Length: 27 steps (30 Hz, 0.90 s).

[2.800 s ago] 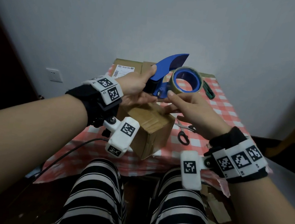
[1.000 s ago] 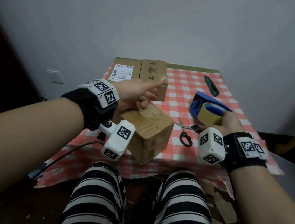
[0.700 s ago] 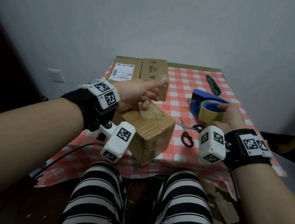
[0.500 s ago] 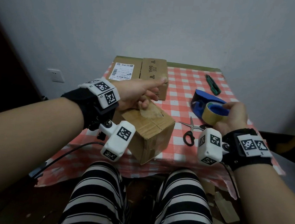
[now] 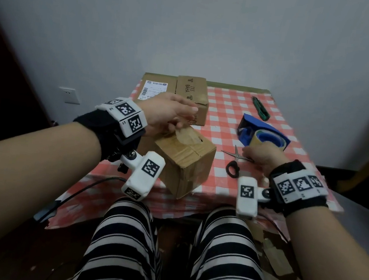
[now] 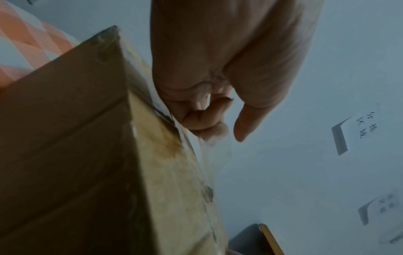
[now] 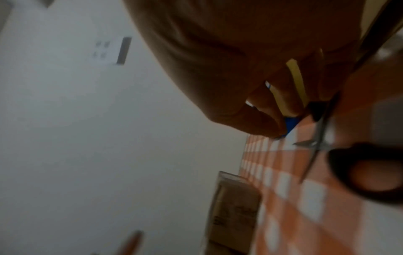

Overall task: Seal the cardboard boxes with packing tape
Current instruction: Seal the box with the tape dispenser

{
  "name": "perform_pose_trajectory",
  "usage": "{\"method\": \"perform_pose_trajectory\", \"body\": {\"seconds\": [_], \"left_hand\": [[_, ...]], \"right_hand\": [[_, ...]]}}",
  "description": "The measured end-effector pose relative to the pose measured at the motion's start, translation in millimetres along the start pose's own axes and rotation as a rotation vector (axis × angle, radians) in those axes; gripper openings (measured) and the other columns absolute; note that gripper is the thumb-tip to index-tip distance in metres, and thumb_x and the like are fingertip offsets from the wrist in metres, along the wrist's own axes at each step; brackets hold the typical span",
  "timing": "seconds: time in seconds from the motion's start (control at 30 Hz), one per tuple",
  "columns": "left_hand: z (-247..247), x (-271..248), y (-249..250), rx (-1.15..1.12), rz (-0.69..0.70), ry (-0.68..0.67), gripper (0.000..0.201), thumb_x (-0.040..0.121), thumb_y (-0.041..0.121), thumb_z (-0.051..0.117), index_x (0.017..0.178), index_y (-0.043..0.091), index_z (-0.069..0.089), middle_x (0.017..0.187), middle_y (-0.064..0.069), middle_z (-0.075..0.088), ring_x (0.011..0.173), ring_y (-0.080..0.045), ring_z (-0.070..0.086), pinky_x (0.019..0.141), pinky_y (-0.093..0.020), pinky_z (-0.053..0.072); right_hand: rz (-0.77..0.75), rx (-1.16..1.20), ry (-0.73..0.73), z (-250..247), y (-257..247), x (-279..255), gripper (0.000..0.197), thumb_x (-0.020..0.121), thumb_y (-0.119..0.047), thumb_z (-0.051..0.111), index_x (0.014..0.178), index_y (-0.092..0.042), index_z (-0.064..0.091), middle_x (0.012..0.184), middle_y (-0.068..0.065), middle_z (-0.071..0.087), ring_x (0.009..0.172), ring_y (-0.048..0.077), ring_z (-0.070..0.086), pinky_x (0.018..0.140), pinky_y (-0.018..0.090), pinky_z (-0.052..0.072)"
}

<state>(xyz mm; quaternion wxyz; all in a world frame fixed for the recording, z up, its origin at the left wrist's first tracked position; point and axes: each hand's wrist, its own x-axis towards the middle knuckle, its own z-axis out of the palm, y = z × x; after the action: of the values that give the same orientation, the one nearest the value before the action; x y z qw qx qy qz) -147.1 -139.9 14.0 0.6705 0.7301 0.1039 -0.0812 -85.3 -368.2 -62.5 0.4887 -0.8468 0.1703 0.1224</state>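
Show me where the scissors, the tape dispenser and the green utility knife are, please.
scissors (image 5: pixel 232 167): head view, on the black handle loop.
tape dispenser (image 5: pixel 253 125): head view, on the blue frame.
green utility knife (image 5: pixel 261 109): head view, on the middle of its body.

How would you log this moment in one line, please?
left hand pinches tape strip on box | right hand at scissors, grip unclear

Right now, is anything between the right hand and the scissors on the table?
Nothing visible. The right hand is directly at the scissors, its fingers at the blades; the tape dispenser lies behind the hand.
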Motion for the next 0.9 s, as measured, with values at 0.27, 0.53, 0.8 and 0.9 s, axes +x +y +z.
{"method": "perform_pose_trajectory", "body": {"seconds": [0.27,0.53,0.8,0.9], "left_hand": [[-6,-11,-16,0.034,0.088,0.049,0.024,0.090,0.001,0.061,0.114,0.006,0.062,0.084,-0.009,0.063,0.049,-0.008,0.051,0.039,-0.016,0.038],[-5,-9,-24,0.182,0.088,0.030,0.029,0.086,-0.003,0.064,0.111,0.009,0.064,0.084,-0.005,0.060,0.055,-0.009,0.046,0.041,-0.014,0.039],[1,-3,-21,0.260,0.039,-0.005,0.035,0.081,-0.013,0.062,0.110,0.006,0.063,0.085,-0.008,0.058,0.054,-0.011,0.046,0.039,-0.015,0.039],[1,-2,-21,0.274,0.041,-0.006,0.037,0.081,-0.014,0.059,0.113,0.005,0.063,0.076,-0.007,0.056,0.054,-0.012,0.044,0.039,-0.015,0.037]], "right_hand": [[0.014,-0.164,-0.056,12,11,5,0.013,0.080,0.004,0.071,0.085,0.005,0.059,0.110,0.028,0.065,0.101,0.043,0.065,0.091,0.055,0.053],[0.024,-0.510,-0.017,17,11,-5,0.046,0.067,-0.026,0.090,0.094,-0.002,0.061,0.078,0.009,0.060,0.072,0.022,0.058,0.067,0.033,0.051],[-0.057,-0.634,0.012,10,8,-9,0.031,0.077,-0.017,0.081,0.096,-0.001,0.062,0.097,0.014,0.063,0.090,0.027,0.062,0.073,0.032,0.053],[-0.088,-0.597,0.004,6,7,-13,0.027,0.081,-0.023,0.076,0.093,-0.005,0.061,0.092,0.011,0.062,0.077,0.021,0.057,0.057,0.026,0.046]]}}
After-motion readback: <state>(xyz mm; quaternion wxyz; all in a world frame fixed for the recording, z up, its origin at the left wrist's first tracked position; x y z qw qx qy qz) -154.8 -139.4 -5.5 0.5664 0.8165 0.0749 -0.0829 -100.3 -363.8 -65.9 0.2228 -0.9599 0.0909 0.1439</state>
